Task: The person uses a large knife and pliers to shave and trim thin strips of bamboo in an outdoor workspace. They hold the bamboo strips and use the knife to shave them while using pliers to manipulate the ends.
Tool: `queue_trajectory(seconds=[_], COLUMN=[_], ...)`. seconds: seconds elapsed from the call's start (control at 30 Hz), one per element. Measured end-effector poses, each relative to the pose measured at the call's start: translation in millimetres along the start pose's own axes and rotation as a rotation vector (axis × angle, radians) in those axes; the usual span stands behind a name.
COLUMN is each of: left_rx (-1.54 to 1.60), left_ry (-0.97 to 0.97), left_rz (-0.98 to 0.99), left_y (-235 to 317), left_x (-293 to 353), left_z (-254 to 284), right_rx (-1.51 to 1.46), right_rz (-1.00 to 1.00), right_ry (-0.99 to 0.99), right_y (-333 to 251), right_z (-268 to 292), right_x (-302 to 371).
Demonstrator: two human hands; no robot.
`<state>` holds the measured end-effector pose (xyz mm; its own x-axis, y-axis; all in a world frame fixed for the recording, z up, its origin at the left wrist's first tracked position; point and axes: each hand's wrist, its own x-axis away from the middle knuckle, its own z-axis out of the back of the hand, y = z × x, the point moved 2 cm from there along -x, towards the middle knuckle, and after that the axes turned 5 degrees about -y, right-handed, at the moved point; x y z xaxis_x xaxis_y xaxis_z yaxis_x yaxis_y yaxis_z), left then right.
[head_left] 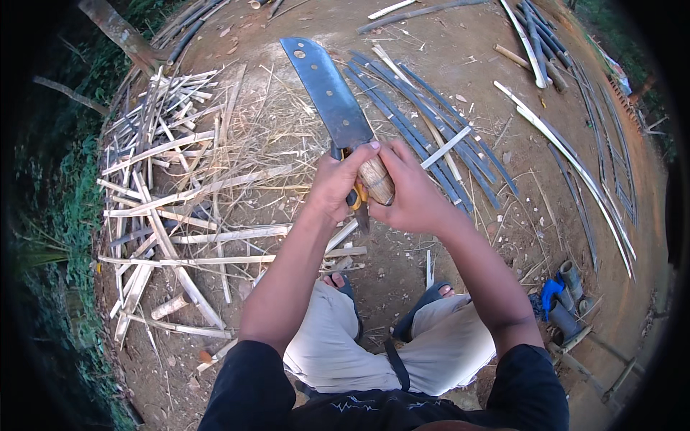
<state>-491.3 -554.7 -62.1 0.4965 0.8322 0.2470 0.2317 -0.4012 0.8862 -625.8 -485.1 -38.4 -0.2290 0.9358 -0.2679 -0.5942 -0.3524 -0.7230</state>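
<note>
In front of me both hands hold up a machete with a broad dark blade (328,92) pierced by several round holes. The blade points away and to the left, and its wooden handle (375,179) slants toward me. Around the right side of that handle my right hand (411,188) is closed. My left hand (336,183) is closed too, its thumb by the base of the blade. Between the hands, below the machete, a black and yellow tool (357,195) with a dark pointed end shows in the left hand's grip. Its kind is mostly hidden.
Pale split strips (194,190) lie heaped at the left over thin shavings (266,136). Dark green bamboo slats (424,122) lie beyond my hands. Long strips (575,165) and poles (543,43) rest at the right. Bamboo sections (568,316) and a blue cloth (551,294) sit near right.
</note>
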Motion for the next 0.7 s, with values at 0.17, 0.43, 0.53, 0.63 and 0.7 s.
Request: queue_trajectory(seconds=[0.17,0.43,0.53,0.63,0.7], left_rx=[0.026,0.127,0.150,0.120,0.096], left_ry=[-0.024,0.062,0.189,0.277,0.291], left_rz=[0.023,-0.137,-0.205,-0.280,-0.314], left_y=[-1,-6,-8,-11,-12], left_x=[-19,-22,-12,-12,-7], left_z=[-14,-8,2,13,13], right_rx=[0.302,0.476,0.581,0.574,0.600], right_rz=[-0.134,-0.015,0.083,0.036,-0.064], right_ry=[0.161,0.462,0.478,0.399,0.361], right_y=[7,-11,-41,-49,-43], right_z=[13,-15,-46,-66,-81], right_x=[40,71,63,53,48])
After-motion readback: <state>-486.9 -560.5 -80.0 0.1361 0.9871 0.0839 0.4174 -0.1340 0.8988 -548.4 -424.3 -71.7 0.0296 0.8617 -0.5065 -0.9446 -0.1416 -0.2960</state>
